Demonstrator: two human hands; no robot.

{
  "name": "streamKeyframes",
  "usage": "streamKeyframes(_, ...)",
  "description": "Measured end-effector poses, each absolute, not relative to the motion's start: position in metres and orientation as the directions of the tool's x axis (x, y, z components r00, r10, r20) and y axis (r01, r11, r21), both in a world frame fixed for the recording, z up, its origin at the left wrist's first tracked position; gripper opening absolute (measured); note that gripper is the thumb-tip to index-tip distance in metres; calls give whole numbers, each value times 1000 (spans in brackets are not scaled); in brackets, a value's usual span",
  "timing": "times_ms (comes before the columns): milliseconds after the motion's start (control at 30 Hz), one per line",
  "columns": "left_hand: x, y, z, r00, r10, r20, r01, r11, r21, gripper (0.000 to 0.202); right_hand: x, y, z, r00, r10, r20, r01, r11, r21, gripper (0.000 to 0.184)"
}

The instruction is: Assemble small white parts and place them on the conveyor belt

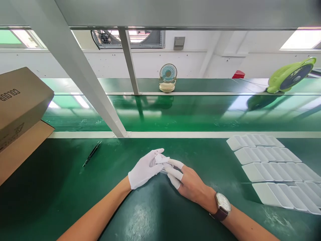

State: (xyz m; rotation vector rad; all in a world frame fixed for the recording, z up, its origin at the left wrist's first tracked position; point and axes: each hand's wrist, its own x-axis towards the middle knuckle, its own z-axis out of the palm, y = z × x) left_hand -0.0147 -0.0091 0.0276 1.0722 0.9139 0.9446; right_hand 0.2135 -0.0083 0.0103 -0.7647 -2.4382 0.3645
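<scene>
I watch both forearms come from the lower edge and meet above the smooth green bench [140, 217]. The left hand [144, 170], in a white fabric glove, is half curled around a small white object [162, 159]. The right hand [192, 184], with white finger covers, pinches this object from the other side, fingers bent. The object, partly hidden, is between the fingertips.

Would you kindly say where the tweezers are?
In the head view, the tweezers lie left of centre on the green tabletop, between the cardboard box and the gloved left hand.

Trays [274, 171] right; carton [22, 103] left; room between
</scene>
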Motion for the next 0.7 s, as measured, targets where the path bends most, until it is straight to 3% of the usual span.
streamKeyframes(133, -23, -7, 28, 322, 945, -58, -196, 126, 972, 72, 209, -8, 6, -710, 567, 418, 442, 821, -362, 46)
streamKeyframes(267, -29, -8, 25, 141, 990, -13, -98, 27, 995, 57, 205, -6, 12, -704, 578, 411, 446, 812, -378, 44)
streamKeyframes(500, -36, -11, 20, -3, 988, 154, -188, -151, 970, 61, 194, 2, 37, -561, 571, 599, 355, 820, -449, 60)
streamKeyframes(700, -24, -14, 33, 2, 998, 61, -99, -61, 993, 63, 188, 1, 11, -680, 577, 452, 378, 804, -459, 48)
